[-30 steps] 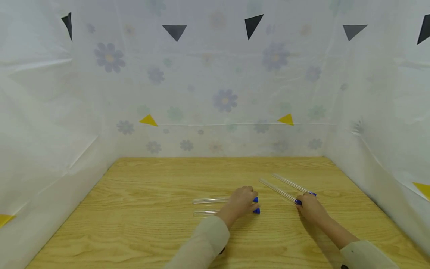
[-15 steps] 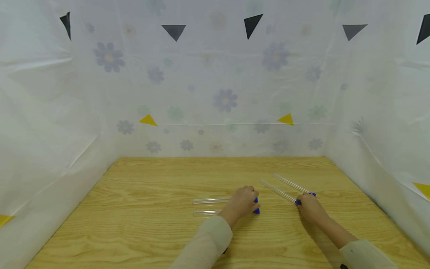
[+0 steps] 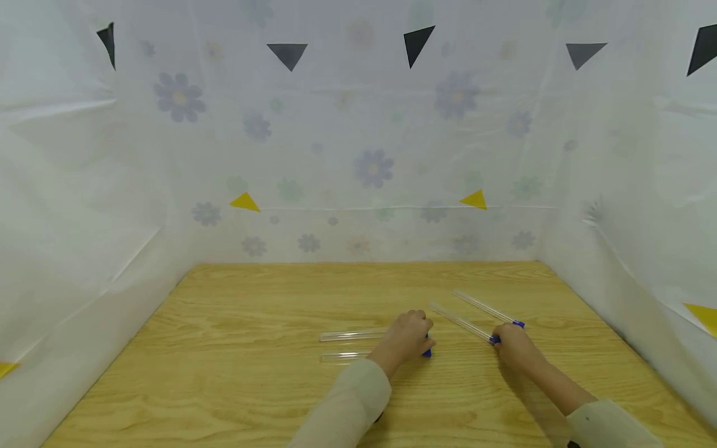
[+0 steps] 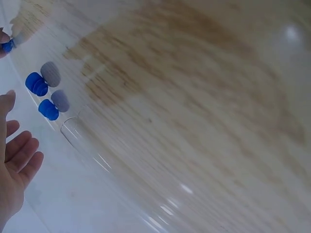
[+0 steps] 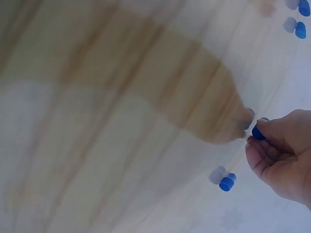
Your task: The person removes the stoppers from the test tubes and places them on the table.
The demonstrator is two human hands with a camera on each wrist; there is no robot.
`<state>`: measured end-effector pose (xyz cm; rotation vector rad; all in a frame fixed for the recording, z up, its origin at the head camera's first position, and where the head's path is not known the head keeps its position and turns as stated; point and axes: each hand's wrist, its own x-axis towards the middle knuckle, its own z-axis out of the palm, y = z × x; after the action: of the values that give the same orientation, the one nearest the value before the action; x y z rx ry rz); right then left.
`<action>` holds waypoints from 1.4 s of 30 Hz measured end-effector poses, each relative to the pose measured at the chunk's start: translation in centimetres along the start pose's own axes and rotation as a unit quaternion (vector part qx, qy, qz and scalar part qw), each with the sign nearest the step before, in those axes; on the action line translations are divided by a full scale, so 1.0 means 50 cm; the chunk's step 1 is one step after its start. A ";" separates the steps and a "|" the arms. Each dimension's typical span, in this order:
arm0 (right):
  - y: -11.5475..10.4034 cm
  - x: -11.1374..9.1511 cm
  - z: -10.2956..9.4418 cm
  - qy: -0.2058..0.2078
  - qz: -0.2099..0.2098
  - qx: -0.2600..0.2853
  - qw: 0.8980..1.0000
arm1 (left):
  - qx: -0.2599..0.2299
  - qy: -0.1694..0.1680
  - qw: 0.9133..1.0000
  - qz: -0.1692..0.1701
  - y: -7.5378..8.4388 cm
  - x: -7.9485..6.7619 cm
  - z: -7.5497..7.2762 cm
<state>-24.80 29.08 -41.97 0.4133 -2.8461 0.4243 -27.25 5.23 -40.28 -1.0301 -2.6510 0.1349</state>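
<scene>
Two clear test tubes with blue caps lie side by side left of centre, the farther tube [image 3: 351,335] and the nearer tube [image 3: 343,356]. My left hand [image 3: 404,336] is over their capped ends and partly hides them. In the left wrist view its fingers [image 4: 22,155] are loosely bent and apart from the two blue caps [image 4: 48,109]. To the right lie two slanted tubes. My right hand [image 3: 518,348] pinches the blue cap [image 5: 259,130] of the nearer slanted test tube [image 3: 460,322] between thumb and fingers. Beside it lies the other slanted test tube [image 3: 484,306], untouched.
The wooden tabletop [image 3: 224,386] runs back to a white flowered curtain [image 3: 313,174]. White sheeting [image 3: 627,298] closes in both sides. Yellow triangles [image 3: 475,200] and dark triangles [image 3: 419,45] mark the sheeting.
My left hand has shifted slightly right over the caps. The far end of the slanted tube in my right hand has come slightly nearer. The right hand has hardly moved.
</scene>
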 end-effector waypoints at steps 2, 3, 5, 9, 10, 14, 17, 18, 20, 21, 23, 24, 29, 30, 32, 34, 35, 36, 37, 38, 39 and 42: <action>-0.003 -0.001 -0.001 -0.004 0.002 0.009 1.000 | 0.002 -0.002 1.000 -0.003 0.001 0.003 0.002; -0.005 0.000 -0.001 -0.004 0.002 0.009 1.000 | 0.002 -0.003 1.000 -0.005 0.001 0.004 0.002; -0.008 0.000 -0.002 -0.005 -0.001 0.005 1.000 | 0.006 -0.005 1.000 -0.009 0.001 0.006 0.002; -0.013 0.001 -0.006 -0.010 0.003 0.009 1.000 | 0.012 -0.001 1.000 -0.015 -0.001 0.008 0.001; -0.015 0.001 -0.007 -0.011 0.005 0.011 1.000 | 0.015 -0.001 1.000 -0.015 -0.001 0.009 0.001; -0.021 -0.001 -0.010 -0.012 0.010 0.016 1.000 | 0.016 -0.003 1.000 -0.016 -0.004 0.010 0.002; -0.023 -0.002 -0.013 -0.013 0.006 0.016 1.000 | 0.020 -0.002 1.000 -0.015 -0.006 0.011 0.002; -0.024 -0.002 -0.013 -0.014 0.004 0.016 1.000 | 0.021 0.000 1.000 -0.015 -0.007 0.011 0.001; -0.027 -0.002 -0.016 -0.017 0.002 0.017 1.000 | 0.017 0.008 1.000 -0.017 -0.008 0.012 0.001; -0.028 -0.002 -0.018 -0.021 0.003 0.019 1.000 | 0.014 0.009 1.000 -0.018 -0.010 0.012 0.001; -0.031 -0.002 -0.021 -0.023 0.000 0.022 0.999 | 0.005 0.009 1.000 -0.023 -0.012 0.012 0.000; -0.033 -0.003 -0.023 -0.024 0.001 0.024 0.999 | 0.001 0.010 1.000 -0.025 -0.013 0.012 0.001; -0.042 0.000 -0.030 -0.025 -0.015 0.032 0.999 | 0.002 0.011 0.999 -0.034 -0.023 0.011 0.007; -0.043 0.001 -0.031 -0.027 -0.016 0.034 0.999 | 0.003 0.013 0.999 -0.034 -0.025 0.011 0.009; -0.047 0.003 -0.033 -0.030 -0.019 0.038 0.999 | 0.009 0.024 0.999 -0.032 -0.030 0.012 0.015; -0.050 0.005 -0.033 -0.032 -0.023 0.043 0.998 | 0.015 0.035 0.999 -0.028 -0.034 0.012 0.019; -0.051 0.006 -0.034 -0.032 -0.025 0.045 0.998 | 0.017 0.039 0.999 -0.026 -0.036 0.012 0.021; -0.052 0.007 -0.034 -0.032 -0.027 0.046 0.998 | 0.019 0.042 0.999 -0.025 -0.038 0.012 0.022; -0.054 0.008 -0.034 -0.032 -0.030 0.046 0.998 | 0.023 0.045 0.998 -0.024 -0.039 0.012 0.024; -0.055 0.008 -0.034 -0.032 -0.034 0.046 0.998 | 0.025 0.045 0.998 -0.024 -0.040 0.012 0.024; -0.056 0.009 -0.033 -0.033 -0.035 0.045 0.998 | 0.029 0.046 0.998 -0.024 -0.041 0.011 0.023; -0.061 0.008 -0.033 -0.032 -0.040 0.042 0.998 | 0.031 0.047 0.998 -0.024 -0.042 0.010 0.023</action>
<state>-23.95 26.70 -39.58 0.5630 -2.8682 0.5264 -29.31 4.02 -40.88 -0.9280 -2.5672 0.1533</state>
